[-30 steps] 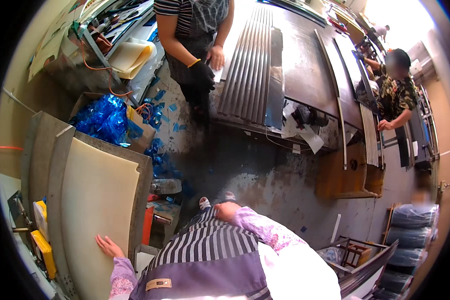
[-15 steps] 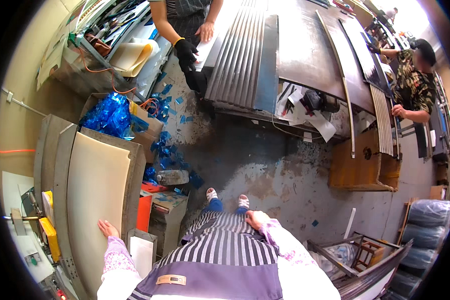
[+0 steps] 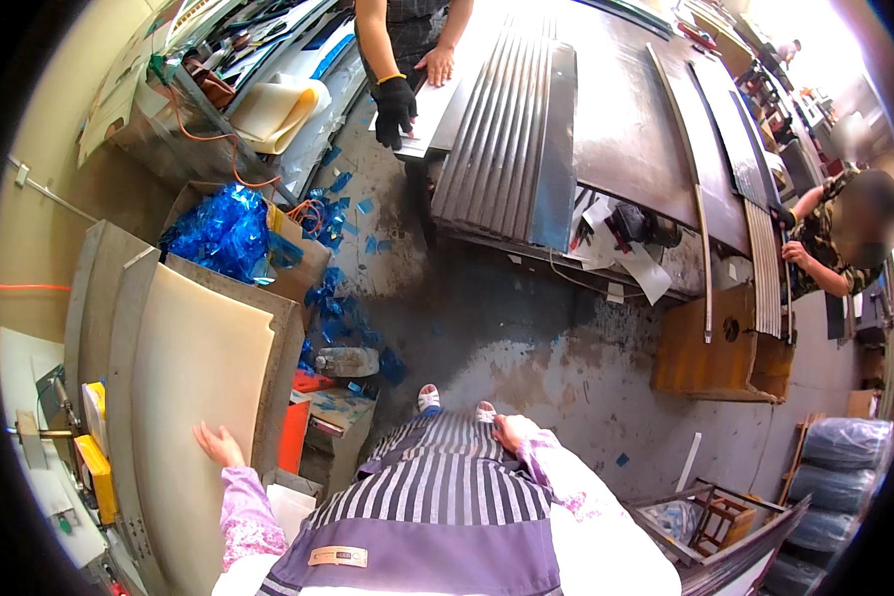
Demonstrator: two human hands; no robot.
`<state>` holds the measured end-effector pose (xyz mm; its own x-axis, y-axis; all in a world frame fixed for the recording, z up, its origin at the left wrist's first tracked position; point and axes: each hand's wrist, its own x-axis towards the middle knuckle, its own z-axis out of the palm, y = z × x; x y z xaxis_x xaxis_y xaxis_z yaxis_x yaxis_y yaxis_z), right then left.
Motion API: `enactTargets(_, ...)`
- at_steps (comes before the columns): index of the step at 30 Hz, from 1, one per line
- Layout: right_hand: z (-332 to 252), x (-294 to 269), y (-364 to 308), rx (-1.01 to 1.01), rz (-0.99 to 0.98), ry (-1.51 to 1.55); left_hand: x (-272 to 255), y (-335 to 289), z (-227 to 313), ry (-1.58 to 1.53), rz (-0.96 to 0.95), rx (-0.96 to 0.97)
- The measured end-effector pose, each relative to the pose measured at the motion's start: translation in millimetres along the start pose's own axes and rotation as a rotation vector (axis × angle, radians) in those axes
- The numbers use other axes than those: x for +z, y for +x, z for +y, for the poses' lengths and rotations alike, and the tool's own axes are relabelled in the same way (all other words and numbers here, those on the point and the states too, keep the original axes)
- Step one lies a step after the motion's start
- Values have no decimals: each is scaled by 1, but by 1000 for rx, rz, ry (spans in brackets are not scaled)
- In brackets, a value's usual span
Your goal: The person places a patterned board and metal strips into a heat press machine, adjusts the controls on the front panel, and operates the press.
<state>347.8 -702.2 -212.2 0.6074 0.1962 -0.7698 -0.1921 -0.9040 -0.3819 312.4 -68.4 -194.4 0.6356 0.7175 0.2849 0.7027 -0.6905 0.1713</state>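
My left hand (image 3: 221,445) lies with its fingers spread on a large cream-coloured sheet (image 3: 204,348). The sheet rests on the grey metal bed of a machine (image 3: 280,368) at my left. My right hand (image 3: 515,433) is at the front of my striped apron (image 3: 437,467), its fingers curled in. What they hold, if anything, is hidden.
Blue foil scraps (image 3: 223,233) fill a cardboard box (image 3: 298,268) and litter the floor. Ahead, a person in a black glove (image 3: 395,107) handles a white sheet beside ribbed metal panels (image 3: 497,129). Another person works at the right, near a wooden box (image 3: 710,343).
My view has shifted slightly left. My left hand has moved a little forward on the cream sheet. The person ahead has brought the gloved hand onto the white sheet; the person at right leans lower.
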Motion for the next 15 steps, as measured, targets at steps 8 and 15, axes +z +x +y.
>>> enactTargets(8,-49,-57,67,-341,363,277,30,74,146,-301,77,356)
enactTargets(15,-60,-260,138,-317,1073,-8,47,75,184,123,36,156)
